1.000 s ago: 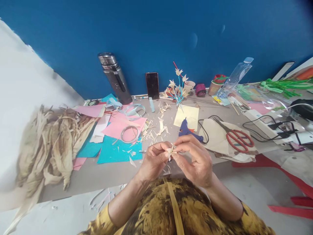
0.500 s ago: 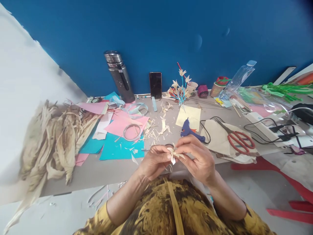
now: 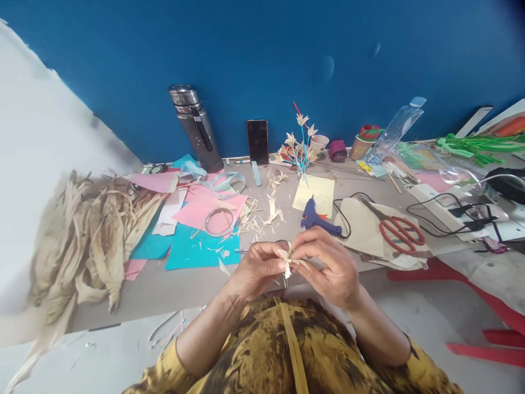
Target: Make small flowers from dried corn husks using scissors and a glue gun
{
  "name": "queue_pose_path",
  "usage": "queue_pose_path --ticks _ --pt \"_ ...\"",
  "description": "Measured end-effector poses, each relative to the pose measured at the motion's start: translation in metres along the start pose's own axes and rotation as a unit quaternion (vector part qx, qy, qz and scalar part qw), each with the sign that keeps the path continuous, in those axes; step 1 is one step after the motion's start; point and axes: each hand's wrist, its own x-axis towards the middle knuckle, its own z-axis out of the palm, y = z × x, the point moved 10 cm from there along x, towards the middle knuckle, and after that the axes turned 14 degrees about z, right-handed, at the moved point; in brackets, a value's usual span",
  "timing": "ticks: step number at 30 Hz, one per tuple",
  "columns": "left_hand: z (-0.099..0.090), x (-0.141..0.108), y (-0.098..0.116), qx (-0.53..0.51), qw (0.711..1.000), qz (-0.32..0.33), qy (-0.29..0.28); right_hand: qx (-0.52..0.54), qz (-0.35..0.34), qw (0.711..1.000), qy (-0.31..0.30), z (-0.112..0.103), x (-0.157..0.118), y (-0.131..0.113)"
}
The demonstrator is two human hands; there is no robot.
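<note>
Between my two hands is a small cream flower (image 3: 288,264) of dried husk, its pale petals spreading out between the fingertips. My left hand (image 3: 258,269) pinches one side of it with thumb and fingers. From the other side, my right hand (image 3: 330,265) grips it, thumb below and fingers above. The fingertips hide part of the flower. Beyond my right hand lies a blue glue gun (image 3: 318,218), beside a pale yellow paper (image 3: 324,189). Finished husk flowers on blue stems (image 3: 302,156) stand farther back.
Dried husks (image 3: 96,235) are heaped at the left, near pink paper (image 3: 205,205), blue paper (image 3: 197,249) and a tape roll (image 3: 219,221). Red-handled scissors (image 3: 402,234) lie right, before a power strip (image 3: 441,210). A flask (image 3: 197,131) and phone (image 3: 257,141) stand by the wall.
The flower has turned slightly between my fingertips, and its petals sit differently. Both hands keep their pinch. The whole view has shifted a little.
</note>
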Motion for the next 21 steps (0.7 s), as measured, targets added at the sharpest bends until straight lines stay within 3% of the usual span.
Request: queue_pose_path --ticks 11,21 --pt "-0.003 0.0 -0.005 0.046 0.998 -0.036 0.004 0.104 0.148 0.983 -0.011 0.008 -0.014 0.037" --pt "-0.005 0.003 0.011 0.113 0.99 0.079 0.008 0.13 0.189 0.972 0.046 0.003 -0.017 0.044"
